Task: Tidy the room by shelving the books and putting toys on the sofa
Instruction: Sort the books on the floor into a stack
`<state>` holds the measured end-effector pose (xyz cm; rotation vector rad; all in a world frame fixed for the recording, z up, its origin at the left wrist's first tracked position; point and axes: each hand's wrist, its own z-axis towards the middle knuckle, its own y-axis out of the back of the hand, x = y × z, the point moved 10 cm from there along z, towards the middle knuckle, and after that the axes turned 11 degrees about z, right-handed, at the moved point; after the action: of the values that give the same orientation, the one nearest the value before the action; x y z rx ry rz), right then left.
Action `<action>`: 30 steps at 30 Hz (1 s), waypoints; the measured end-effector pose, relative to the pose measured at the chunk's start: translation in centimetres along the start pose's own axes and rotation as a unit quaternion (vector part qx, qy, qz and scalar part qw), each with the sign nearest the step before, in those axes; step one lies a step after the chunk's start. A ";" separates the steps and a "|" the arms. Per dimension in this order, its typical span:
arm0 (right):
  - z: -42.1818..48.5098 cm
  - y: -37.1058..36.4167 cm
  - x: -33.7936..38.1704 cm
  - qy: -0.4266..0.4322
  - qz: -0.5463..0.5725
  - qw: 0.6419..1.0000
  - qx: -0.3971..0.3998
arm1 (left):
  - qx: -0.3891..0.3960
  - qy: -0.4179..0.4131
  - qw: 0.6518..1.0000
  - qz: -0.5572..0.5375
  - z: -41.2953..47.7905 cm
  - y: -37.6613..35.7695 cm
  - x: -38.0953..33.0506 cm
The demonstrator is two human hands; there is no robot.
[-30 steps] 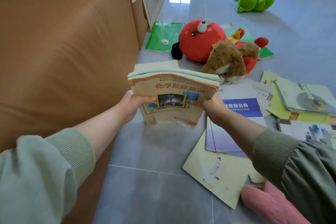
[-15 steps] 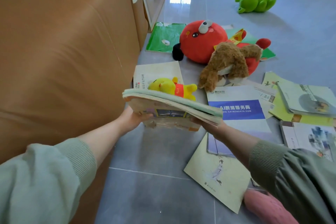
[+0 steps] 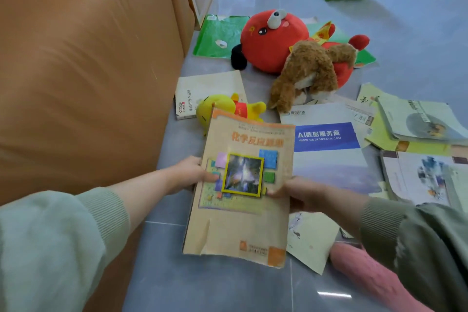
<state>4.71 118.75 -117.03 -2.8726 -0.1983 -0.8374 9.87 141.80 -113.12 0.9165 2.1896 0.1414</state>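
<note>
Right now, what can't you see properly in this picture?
1. Yellow plush toy: head view, its near part is hidden behind the tan book.
2. Left hand and right hand: head view, most fingers are hidden under the tan book they hold.
3. Pink thing: head view, cut off by the bottom edge and covered by the right sleeve.
4. Small print on the tan book: head view, too blurred to read.

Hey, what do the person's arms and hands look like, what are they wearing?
The left hand and right hand are bare: no gloves, rings or watch show. The left sleeve is pale mint green with a ribbed cuff. The right sleeve looks a darker grey-green, also ribbed at the cuff.
</note>
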 end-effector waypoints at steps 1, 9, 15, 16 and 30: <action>-0.1 -0.3 -1.6 -0.027 -0.018 0.999 0.014 | 0.007 0.020 1.000 0.014 0.2 -1.1 1.4; 0.8 -0.6 -3.4 -0.056 -0.081 0.995 -0.034 | -0.024 0.127 0.991 0.038 0.8 -3.9 7.1; 1.9 -1.5 0.3 0.021 -0.122 0.991 -0.042 | -0.198 0.139 0.961 0.134 1.3 0.5 6.7; 1.9 -1.0 0.7 0.027 -0.164 0.985 -0.039 | -0.218 0.147 0.952 0.159 1.3 0.9 6.4; -3.2 22.8 4.0 0.079 -0.311 0.846 -0.425 | -0.063 -0.117 0.980 0.145 5.1 -11.9 -10.1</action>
<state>10.20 96.21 -114.48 -3.5449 -1.0193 -1.6094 11.27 125.57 -115.06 1.1172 1.8017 0.2934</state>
